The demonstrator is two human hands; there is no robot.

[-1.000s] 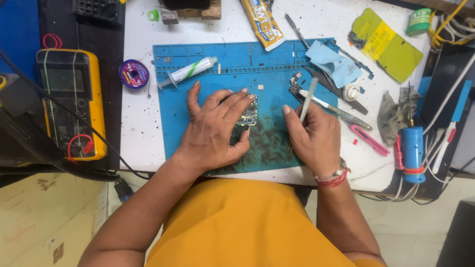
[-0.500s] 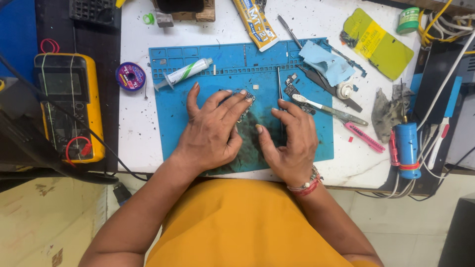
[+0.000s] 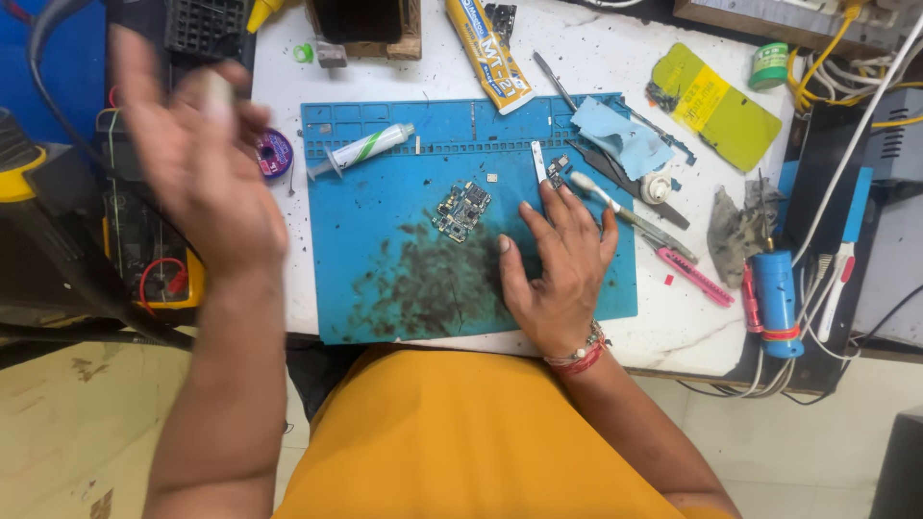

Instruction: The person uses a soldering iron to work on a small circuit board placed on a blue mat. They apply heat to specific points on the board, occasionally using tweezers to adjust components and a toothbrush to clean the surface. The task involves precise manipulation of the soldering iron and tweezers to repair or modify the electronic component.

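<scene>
Circuit board (image 3: pixel 462 210) lies on the blue mat (image 3: pixel 385 192), long axis tilted — upper end toward the far right. Right hand (image 3: pixel 558 264) rests flat beside it, fingers spread, gripping nothing. Left hand (image 3: pixel 197 163) is raised, blurred — grip indeterminate.

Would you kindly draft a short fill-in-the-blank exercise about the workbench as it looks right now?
1. The small circuit board lies on a ____ work mat.
2. The right hand rests flat on the mat, to the ____ of the board.
3. The left hand is raised and blurred above a ____ multimeter.
4. The syringe lies near the mat's ____ edge.

Missing words: blue; right; yellow; far
</scene>
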